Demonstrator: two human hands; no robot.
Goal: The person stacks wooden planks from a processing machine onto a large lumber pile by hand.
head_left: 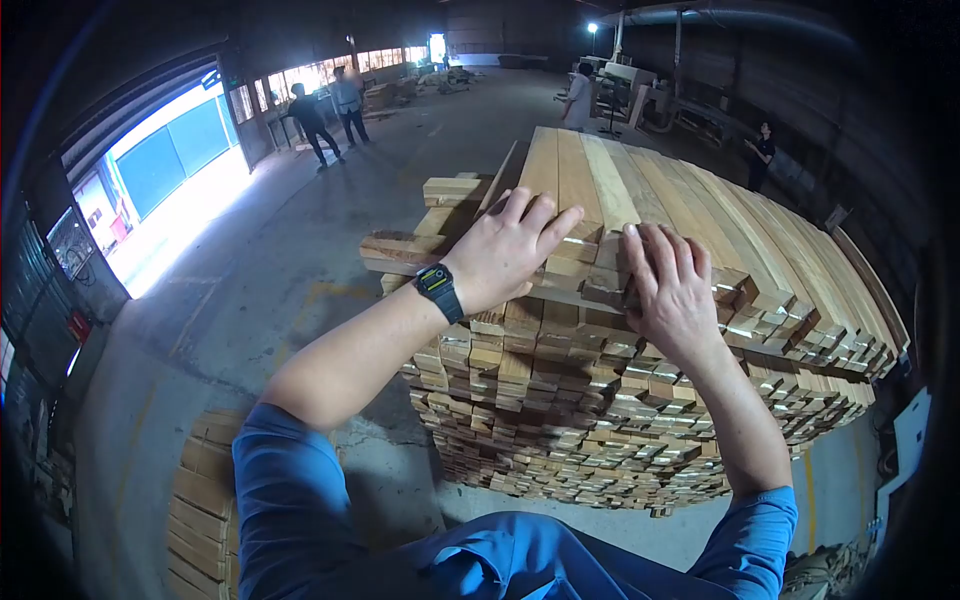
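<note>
At the near end of a tall stack of wooden planks (683,215), both my hands work on the top layer. My left hand (505,255), with a black watch (437,285) on its wrist, lies over the plank ends at the stack's left side, its fingers bent around a plank. A little to the right, my right hand (675,290) curls over the end of a plank (606,262), fingers on top; its thumb is mostly hidden. Left of my left hand, a short plank end (400,250) juts out from the stack.
Another wood pile (205,500) stands low at the left. Two people (330,110) are near the far windows, one person (578,97) is behind the stack, and another person (762,157) is at the right. A bright doorway (185,200) opens at the left.
</note>
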